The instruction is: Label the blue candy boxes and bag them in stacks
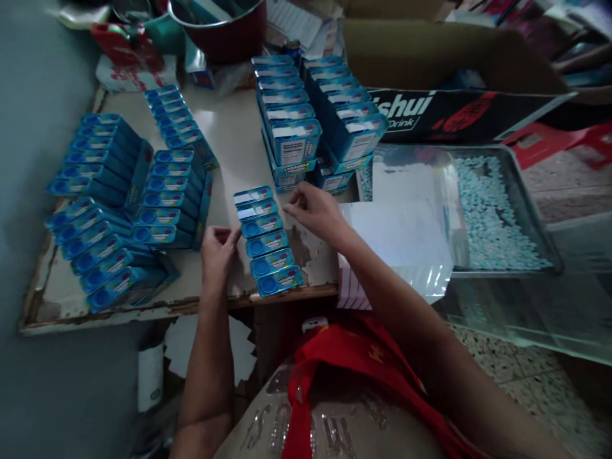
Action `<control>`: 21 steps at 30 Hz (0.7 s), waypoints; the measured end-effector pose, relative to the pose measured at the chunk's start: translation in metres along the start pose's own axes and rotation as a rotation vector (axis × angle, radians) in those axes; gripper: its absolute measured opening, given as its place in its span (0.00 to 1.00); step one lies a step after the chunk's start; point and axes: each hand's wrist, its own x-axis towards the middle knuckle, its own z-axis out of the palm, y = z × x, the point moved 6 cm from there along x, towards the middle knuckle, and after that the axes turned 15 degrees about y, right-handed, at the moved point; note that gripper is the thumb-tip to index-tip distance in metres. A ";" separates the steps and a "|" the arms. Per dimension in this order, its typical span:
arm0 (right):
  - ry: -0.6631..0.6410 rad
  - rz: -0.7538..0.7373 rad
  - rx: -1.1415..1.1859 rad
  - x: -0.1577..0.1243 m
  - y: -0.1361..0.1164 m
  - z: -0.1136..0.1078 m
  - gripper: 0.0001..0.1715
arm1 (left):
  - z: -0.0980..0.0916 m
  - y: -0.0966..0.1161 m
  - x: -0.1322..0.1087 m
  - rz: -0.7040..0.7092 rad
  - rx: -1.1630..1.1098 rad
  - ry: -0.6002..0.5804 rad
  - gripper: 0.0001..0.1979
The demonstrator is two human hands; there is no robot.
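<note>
A short row of small blue candy packs [266,244] lies on the table between my two hands. The two packs farthest from me carry a white strip across the top; the nearer ones show a round blue patch. Just left of the row is my left hand [218,247], its fingers curled in; whatever they may hold is hidden. On the other side, my right hand [315,211] has thumb and forefinger pinched close to the strip-topped packs. Anything in that pinch is too small to make out.
Blue display boxes of packs [174,201] fill the table's left side; more stacked boxes [291,143] stand at the back. To the right are white sheets [396,233], a metal tray [540,236] of pale blue candies and a black carton [478,115]. A red pot [229,38] sits behind.
</note>
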 end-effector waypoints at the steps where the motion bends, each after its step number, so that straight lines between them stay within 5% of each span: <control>1: -0.005 -0.030 -0.067 -0.003 0.011 -0.022 0.08 | -0.017 0.011 -0.013 0.087 0.033 0.120 0.12; 3: 0.016 -0.040 -0.171 -0.007 0.043 -0.070 0.09 | -0.043 0.046 -0.053 0.312 0.068 0.312 0.09; 5: 0.115 0.023 -0.236 -0.010 0.081 -0.114 0.08 | -0.041 0.088 -0.104 0.578 0.014 0.343 0.07; 7: 0.196 0.075 -0.273 -0.017 0.113 -0.138 0.11 | 0.002 0.124 -0.149 0.801 -0.080 0.135 0.05; 9: 0.234 0.096 -0.283 -0.028 0.131 -0.140 0.18 | 0.068 0.141 -0.170 0.860 -0.063 -0.039 0.13; 12: 0.262 0.080 -0.258 -0.047 0.137 -0.125 0.21 | 0.157 0.135 -0.151 0.688 0.110 -0.064 0.19; 15: 0.269 0.037 -0.218 -0.056 0.135 -0.116 0.16 | 0.207 0.119 -0.126 0.557 0.214 -0.218 0.12; 17: 0.274 -0.007 -0.214 -0.056 0.134 -0.117 0.14 | 0.211 0.112 -0.116 0.470 0.226 -0.297 0.09; 21: 0.234 -0.157 -0.249 -0.048 0.122 -0.116 0.15 | 0.189 0.111 -0.111 0.361 0.287 -0.306 0.06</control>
